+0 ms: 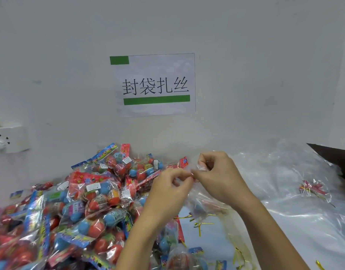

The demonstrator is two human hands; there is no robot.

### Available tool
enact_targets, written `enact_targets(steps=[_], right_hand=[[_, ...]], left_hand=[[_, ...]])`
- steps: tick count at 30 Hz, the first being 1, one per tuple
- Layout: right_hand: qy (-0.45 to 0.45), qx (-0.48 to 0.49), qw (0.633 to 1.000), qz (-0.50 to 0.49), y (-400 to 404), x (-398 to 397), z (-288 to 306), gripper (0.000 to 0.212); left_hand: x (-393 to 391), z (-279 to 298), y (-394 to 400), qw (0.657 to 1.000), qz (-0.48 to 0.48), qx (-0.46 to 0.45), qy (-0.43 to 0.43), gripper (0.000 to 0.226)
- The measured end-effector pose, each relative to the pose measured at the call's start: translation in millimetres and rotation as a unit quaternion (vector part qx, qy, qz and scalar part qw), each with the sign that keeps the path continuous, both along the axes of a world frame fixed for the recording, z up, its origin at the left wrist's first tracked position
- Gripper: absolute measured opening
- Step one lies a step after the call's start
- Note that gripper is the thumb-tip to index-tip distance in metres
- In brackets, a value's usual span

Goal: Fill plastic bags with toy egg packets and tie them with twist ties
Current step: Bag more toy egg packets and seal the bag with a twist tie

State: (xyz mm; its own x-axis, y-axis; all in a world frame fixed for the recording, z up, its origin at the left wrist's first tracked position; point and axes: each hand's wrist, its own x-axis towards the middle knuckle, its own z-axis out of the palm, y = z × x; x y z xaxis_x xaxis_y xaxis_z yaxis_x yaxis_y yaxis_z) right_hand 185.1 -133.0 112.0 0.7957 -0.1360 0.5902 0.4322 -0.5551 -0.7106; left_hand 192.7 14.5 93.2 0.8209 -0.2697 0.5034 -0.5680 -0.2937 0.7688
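Note:
A clear plastic bag [201, 203] hangs between my hands above the table, with a toy egg packet dimly visible inside it. My right hand [218, 172] pinches the gathered neck of the bag near the top. My left hand [171, 184] pinches the same neck from the left, fingertips meeting the right hand's; a thin red strip shows between them. A large heap of toy egg packets [86, 207], red and blue eggs in printed wrappers, covers the left of the table. Gold twist ties [201, 224] lie loose below the bag.
A stack of clear plastic bags [296, 182] spreads over the right side, with a small bundle of red and gold twist ties [313, 190] on it. A white wall with a paper sign [154, 84] stands close behind. A wall socket [10, 141] is at the left.

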Motion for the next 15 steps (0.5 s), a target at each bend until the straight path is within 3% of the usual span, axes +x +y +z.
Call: enact_targets(steps=[5,9,13,15], right_hand=[[-0.029,0.029,0.999,0.006,3,0,3,0.047],[-0.056,0.042,0.997,0.019,5,-5,7,0.046],[-0.022,0.013,0.997,0.07,12,-12,10,0.042],[0.004,-0.011,0.994,0.109,13,-16,13,0.042]], left_hand=[[-4,-1,-3,0.988,-0.115,0.095,0.04,0.028],[-9,-5,-5,0.947,-0.223,0.136,0.186,0.031],[1,-19,-9,0.946,-0.152,0.203,0.2,0.043],[2,-23,-10,0.952,-0.119,0.183,0.212,0.053]])
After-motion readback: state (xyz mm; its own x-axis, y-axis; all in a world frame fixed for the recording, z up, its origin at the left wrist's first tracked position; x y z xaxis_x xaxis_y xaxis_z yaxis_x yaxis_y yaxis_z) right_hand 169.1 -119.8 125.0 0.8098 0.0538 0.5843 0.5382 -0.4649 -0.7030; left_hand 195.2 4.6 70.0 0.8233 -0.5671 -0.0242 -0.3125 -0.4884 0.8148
